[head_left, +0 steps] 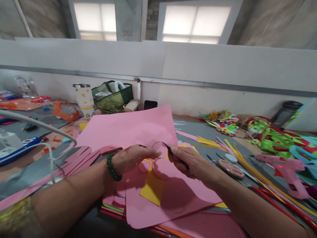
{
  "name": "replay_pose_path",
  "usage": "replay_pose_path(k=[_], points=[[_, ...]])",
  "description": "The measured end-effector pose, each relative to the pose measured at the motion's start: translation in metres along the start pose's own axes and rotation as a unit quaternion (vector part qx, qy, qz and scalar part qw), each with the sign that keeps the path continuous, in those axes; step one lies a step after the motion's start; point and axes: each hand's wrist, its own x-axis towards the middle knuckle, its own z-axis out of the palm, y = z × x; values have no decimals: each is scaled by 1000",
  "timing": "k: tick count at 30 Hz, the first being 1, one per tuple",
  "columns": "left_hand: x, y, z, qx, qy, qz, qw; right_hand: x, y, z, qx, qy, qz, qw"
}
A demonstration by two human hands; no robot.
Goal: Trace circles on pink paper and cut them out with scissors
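My left hand [138, 155], with a green bead bracelet at the wrist, pinches the lower edge of a large pink paper sheet [126, 129]. In my right hand [184, 158] is a small pair of dark scissors [168, 147], its pointed tip against the pink paper near my left thumb. A round curved outline shows in the paper at that spot. Below both hands lie more pink sheets [146, 211], with a yellow paper piece [152, 188] on top. My fingers hide part of the scissors and of the sheet's edge.
On the right lie a pink glue gun [284, 168], a round patterned tin [230, 168], yellow strips [235, 152] and green paper bits [277, 140]. Behind stand a cream tumbler [84, 100] and a green bag [112, 97]. At left, a white cable [52, 120] arches over the table.
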Motion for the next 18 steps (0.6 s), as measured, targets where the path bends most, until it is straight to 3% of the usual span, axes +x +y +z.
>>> replay_pose_path(k=[8, 14, 16, 18], points=[[1, 7, 1, 20, 0, 1, 1000, 3, 5, -2, -15, -14, -5, 1000], [10, 7, -2, 55, 150, 84, 984, -7, -6, -16, -184, -99, -14, 978], [10, 6, -1, 50, 144, 70, 986, -13, -13, -24, -201, -104, -30, 974], [9, 6, 2, 36, 116, 47, 991, -18, -17, -29, -155, -67, -70, 983]])
